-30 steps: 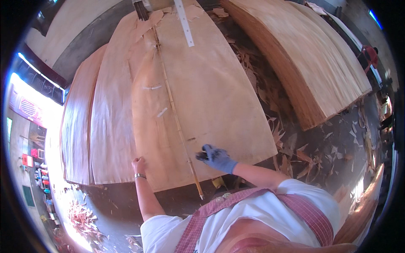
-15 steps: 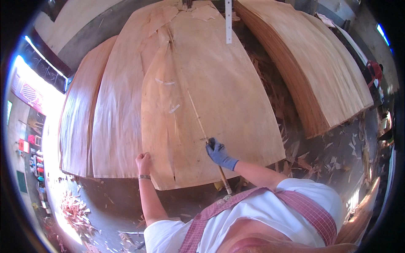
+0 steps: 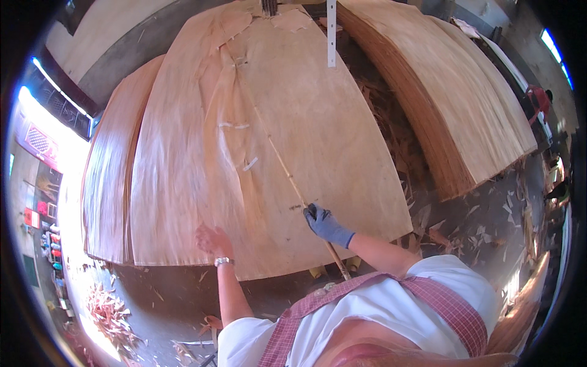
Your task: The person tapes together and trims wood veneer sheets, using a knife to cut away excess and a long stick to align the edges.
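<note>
My right hand (image 3: 329,225), in a blue-grey glove with dark fingertips, is closed round a long thin bamboo stick (image 3: 285,166). The stick slants away from me over a large pale wood veneer sheet (image 3: 330,134), its far end near the torn middle. My bare left hand (image 3: 214,240), with a metal watch at the wrist, is at the near edge of the veneer, left of the stick. Its fingers look spread and slightly blurred, with nothing seen in them. Rumpled, split veneer (image 3: 223,104) with small white tape strips (image 3: 249,164) lies up the middle.
A tall veneer stack (image 3: 422,104) stands to the right, and another (image 3: 110,177) at the far left. A white perforated strip (image 3: 331,33) hangs over the far end. Veneer scraps (image 3: 110,312) litter the floor. A dark post (image 3: 269,7) stands at the far edge.
My left hand has let go of the veneer edge and opened, shifting slightly right and nearer. The loose veneer piece has moved away and bunched up. The stick reaches farther forward and left.
</note>
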`<state>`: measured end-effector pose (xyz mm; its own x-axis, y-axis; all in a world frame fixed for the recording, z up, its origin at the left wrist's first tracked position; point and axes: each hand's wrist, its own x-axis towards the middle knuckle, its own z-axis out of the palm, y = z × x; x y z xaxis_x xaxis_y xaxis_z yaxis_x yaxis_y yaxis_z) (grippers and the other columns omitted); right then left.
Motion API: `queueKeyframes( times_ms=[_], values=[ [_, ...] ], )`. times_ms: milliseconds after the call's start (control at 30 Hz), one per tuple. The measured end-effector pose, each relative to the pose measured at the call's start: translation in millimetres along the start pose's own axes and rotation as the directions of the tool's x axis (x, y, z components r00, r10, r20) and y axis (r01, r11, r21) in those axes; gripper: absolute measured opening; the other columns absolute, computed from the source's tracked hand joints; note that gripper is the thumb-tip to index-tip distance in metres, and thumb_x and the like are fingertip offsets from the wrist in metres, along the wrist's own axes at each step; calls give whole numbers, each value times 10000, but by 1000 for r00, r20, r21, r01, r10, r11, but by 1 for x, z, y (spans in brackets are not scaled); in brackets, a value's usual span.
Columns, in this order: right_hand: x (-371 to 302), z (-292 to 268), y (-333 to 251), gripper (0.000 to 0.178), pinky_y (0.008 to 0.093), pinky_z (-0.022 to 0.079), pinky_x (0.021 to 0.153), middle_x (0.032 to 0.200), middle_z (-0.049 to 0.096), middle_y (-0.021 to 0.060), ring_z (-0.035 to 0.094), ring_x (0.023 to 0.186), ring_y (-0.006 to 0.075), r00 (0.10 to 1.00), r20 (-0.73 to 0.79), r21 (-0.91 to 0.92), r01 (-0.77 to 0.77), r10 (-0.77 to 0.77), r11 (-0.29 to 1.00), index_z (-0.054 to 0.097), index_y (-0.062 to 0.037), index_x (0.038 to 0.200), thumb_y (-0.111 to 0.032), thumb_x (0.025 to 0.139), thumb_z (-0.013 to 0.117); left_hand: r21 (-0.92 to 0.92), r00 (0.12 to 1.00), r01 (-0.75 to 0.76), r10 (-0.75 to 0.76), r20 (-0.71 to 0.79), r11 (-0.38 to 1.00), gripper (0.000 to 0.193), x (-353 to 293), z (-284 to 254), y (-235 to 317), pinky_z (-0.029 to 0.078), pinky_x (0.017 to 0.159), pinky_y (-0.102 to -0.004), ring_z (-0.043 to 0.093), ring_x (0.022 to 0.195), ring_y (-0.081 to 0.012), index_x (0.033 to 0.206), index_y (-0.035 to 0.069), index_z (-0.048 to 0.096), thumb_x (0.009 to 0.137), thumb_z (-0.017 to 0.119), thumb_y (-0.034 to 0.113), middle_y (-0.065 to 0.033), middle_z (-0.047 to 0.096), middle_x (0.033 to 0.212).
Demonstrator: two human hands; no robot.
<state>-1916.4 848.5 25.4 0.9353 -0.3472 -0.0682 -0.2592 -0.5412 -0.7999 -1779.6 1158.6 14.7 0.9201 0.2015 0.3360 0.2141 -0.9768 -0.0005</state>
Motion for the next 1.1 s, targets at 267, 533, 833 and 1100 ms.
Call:
queueKeyframes(
  times_ms=[267, 533, 833, 1100],
  values=[
    [6, -5, 0, 273, 529, 492, 645, 813, 650, 251, 626, 776, 459, 996, -43, 30, 80, -78, 996, 565, -19, 973, -292, 961, 547, -203, 758, -304, 366, 540, 931, 781, -59, -62, 75, 131, 1165, -572, 226, 1448, -385, 1502, 248, 335, 836, 619, 538, -137, 264, 1575],
    [-9, -51, 25, 269, 475, 483, 606, 723, 622, 183, 610, 682, 371, 996, -74, 74, 49, -43, 996, 577, -46, 986, -313, 957, 571, -201, 725, -273, 339, 599, 941, 836, -52, -60, 82, 136, 1164, -572, 202, 1453, -398, 1520, 230, 293, 825, 627, 555, -146, 231, 1586],
    [-88, -210, 196, 248, 452, 494, 582, 731, 637, 172, 633, 652, 365, 949, -315, 12, 10, -6, 1000, 586, -57, 1020, -273, 916, 648, -384, 747, -521, 625, 228, 762, 881, -183, -102, 260, 209, 1143, -546, 305, 1403, -381, 1494, 162, 324, 773, 720, 477, -196, 319, 1523],
    [-148, -467, 373, 233, 477, 514, 663, 845, 662, 203, 646, 780, 408, 908, -414, -203, -159, 63, 966, 578, -82, 1056, -254, 900, 594, -203, 660, -458, 484, 575, 866, 999, -220, -101, 315, 337, 1070, -556, 385, 1371, -324, 1445, 173, 372, 615, 849, 460, -182, 337, 1510]
  ],
)
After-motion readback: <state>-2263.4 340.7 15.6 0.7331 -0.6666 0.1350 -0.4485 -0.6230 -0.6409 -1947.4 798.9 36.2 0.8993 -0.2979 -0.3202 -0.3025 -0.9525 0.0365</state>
